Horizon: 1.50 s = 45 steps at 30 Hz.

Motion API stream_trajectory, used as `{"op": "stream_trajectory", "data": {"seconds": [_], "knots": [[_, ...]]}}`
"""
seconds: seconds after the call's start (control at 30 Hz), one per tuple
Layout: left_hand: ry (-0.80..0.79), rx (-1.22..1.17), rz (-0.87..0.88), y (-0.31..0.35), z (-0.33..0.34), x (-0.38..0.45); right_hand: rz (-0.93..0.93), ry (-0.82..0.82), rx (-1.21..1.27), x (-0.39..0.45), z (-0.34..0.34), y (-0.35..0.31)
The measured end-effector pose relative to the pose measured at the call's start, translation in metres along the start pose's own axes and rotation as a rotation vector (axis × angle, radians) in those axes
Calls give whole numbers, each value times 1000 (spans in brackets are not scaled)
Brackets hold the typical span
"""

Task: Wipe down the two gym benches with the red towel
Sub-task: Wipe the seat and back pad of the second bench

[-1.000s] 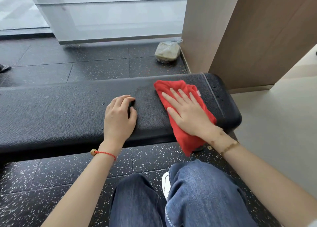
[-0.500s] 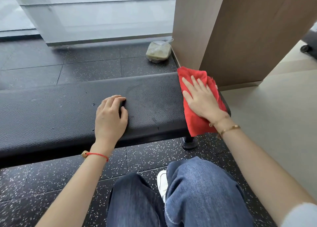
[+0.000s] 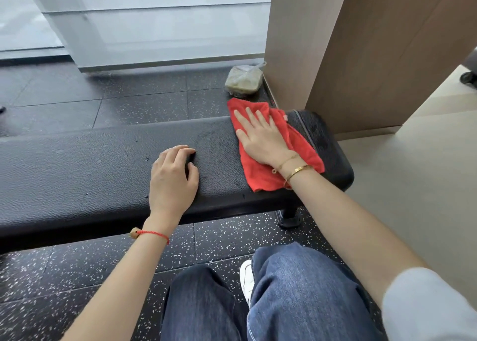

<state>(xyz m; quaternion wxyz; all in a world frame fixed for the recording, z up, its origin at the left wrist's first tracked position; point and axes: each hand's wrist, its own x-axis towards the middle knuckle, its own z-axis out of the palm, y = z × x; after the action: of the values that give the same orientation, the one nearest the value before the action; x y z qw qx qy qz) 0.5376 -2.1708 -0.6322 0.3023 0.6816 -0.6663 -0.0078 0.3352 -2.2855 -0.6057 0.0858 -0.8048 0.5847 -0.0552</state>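
The bench (image 3: 77, 175) is a long black padded slab running left to right across the view; its left stretch carries nothing, and no second bench can be seen here. Near the middle of the front edge the left hand (image 3: 173, 180) rests on the pad, its fingers (image 3: 189, 157) curled under in a loose fist that grips nothing, seemingly bracing the body. Right of it, and toward the right end, the red towel (image 3: 260, 175) lies spread on the pad, reaching the back edge and spilling a little over the front edge. The right hand (image 3: 263, 136) presses flat on top of it, fingers extended and splayed, pointing toward the back-left; the cloth is pinned under the palm, not pinched.

The towel is directly beneath the right hand, so that hand does the wiping, and the left is only beside it. The bench's long axis leads away leftward, which is where most of the unwiped surface probably lies. A short strip by the right end (image 3: 322, 139) remains uncovered beyond the towel.
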Motion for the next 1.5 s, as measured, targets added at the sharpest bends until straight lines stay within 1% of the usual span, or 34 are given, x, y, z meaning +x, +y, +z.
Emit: {"op": "stream_trajectory", "data": {"seconds": [0.1,0.17,0.2,0.27,0.33,0.43,0.5,0.6,0.73,0.83,0.9,0.97,1.03,1.1,1.17,1.33,1.4,1.5], "knots": [[8,-5,10,0,0,0,-144,27,-44,-40,7,-10],[11,-12,17,-1,0,0,-221,41,-44,-69,8,-2],[12,-16,18,-2,0,0,-233,46,-34,-80,8,6],[12,-23,18,-2,-1,0,-176,73,-7,-92,4,31],[12,-23,17,-2,-1,-1,-42,89,-3,-86,-2,63],[15,-15,13,0,-2,-1,163,47,-6,-51,-14,92],[9,-15,11,0,-2,-1,236,26,12,-29,-17,93],[7,-15,9,0,-2,-2,240,37,15,-29,-15,82],[9,-23,13,-2,0,-1,122,86,-13,-81,-8,74],[15,-24,16,-3,1,-1,54,87,-1,-111,-4,80],[17,-23,20,-3,1,-1,88,79,20,-103,-6,90],[16,-16,15,-2,1,-1,155,68,10,-77,-9,96],[14,-4,9,-1,0,-1,217,41,5,-43,-14,93],[11,3,7,0,1,-1,240,32,4,-17,-17,79],[13,9,3,0,1,-1,194,34,-6,-5,-14,51],[18,8,-7,1,1,-1,-104,59,-24,-37,12,-32],[16,5,-6,1,1,-1,-155,74,-31,-54,15,-42],[17,-6,4,0,1,0,-175,95,-28,-76,13,-29]]}}
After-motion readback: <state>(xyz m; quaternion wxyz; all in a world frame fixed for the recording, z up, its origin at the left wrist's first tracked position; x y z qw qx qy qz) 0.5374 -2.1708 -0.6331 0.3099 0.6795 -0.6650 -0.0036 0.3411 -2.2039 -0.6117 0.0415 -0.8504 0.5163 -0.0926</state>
